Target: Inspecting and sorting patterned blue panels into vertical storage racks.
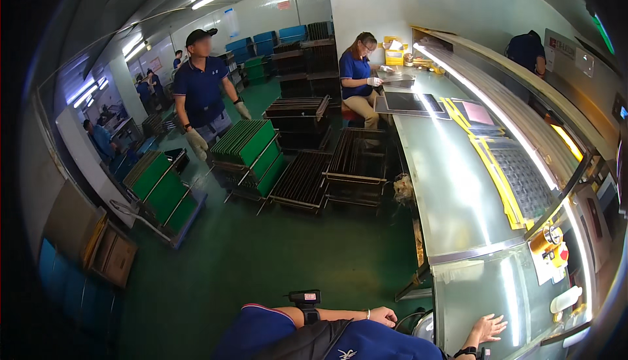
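Observation:
My right hand [489,329] lies on the glass-like top of the near workbench [464,294], fingers spread and nothing in them. A black strap sits on that wrist. My left hand [383,317] is held across in front of my body, its fingers loosely curled in, and no object shows in it. A thin bracelet circles this wrist, and a small black device [305,298] is strapped to the forearm. Beside the left hand is a rounded silver thing [425,326], partly hidden. A white bottle [566,300] lies on the bench beyond my right hand.
Along the bench run a lamp tube [487,116], yellow strips [494,177] and dark panels [521,175]. A seated co-worker [358,78] handles a panel. Another person [206,88] stands by racks of green panels [245,144]. A loaded trolley [163,193] stands left.

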Demonstrator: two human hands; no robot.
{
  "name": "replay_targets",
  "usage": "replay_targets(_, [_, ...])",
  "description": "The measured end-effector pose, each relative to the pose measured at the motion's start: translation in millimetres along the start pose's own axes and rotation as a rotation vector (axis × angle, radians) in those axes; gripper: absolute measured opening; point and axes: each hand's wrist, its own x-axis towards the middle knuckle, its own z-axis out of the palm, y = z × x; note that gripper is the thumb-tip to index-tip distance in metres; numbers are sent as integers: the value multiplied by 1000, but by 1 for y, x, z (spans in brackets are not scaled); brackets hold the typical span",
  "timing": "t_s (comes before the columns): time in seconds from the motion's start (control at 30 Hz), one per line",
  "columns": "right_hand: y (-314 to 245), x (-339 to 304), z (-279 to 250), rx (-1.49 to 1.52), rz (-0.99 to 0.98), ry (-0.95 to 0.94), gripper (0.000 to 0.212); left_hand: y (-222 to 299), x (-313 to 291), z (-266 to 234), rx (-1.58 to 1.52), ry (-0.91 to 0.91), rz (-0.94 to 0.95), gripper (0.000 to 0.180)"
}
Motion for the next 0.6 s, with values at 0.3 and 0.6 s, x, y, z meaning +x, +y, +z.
replay_targets(0.3, [-4,-11,-17,-5,-2,-36,49,1,0,0,-20,-4,-1,40])
replay_targets(0.6, [-10,-17,-30,84,-3,20,49,-49,29,12,357,-47,175,42])
